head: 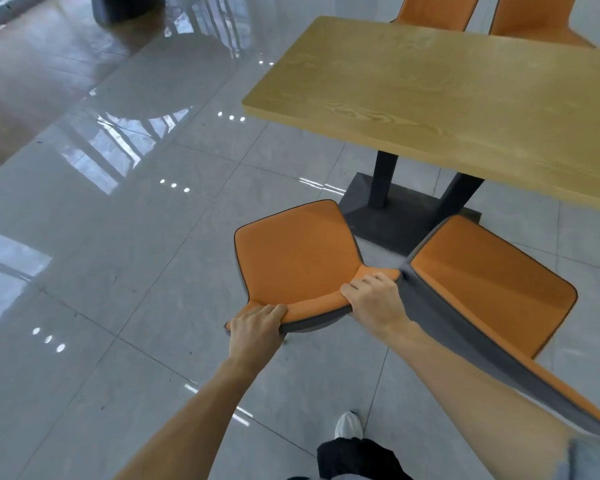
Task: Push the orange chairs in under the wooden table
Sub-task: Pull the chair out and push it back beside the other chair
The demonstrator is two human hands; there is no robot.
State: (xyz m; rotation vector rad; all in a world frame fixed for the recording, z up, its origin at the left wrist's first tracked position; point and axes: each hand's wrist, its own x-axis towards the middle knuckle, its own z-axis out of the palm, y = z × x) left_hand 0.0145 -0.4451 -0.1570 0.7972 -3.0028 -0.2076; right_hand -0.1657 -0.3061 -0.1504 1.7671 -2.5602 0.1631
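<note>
- We have the left hand (pixel 255 327) closed over the left end of the near chair's (pixel 293 252) backrest top, fingers curled over the front edge. Gripping at the end gives us steering control as well as push.
- We have the right hand (pixel 373 297) closed over the right end of the same backrest top, knuckles up. With one hand at each end, the chair should track straight when pushed.
- The near chair stands on the floor (pixel 118 254) just outside the long near edge of the table (pixel 447 95), near its left corner. The seat points at the table but is not yet under the top; we judge this chair's push as not yet completed.
- The second chair (pixel 492 282) stands just right of the first, also outside the near edge and turned at an angle. The two backrests nearly meet beside the right hand; we cannot tell whether they touch.
- Two far chairs (pixel 437 10) show behind the far edge of the table. Only their backrests are visible, cut off by the frame top, so how far under they sit is unclear.
- The legs of both near chairs are hidden beneath their seats.
- The dark table base (pixel 392 220) lies ahead of the near seat and, in our judgement, may limit travel.
- One shoe (pixel 349 424) is visible below; the rest of the body is cut off.
</note>
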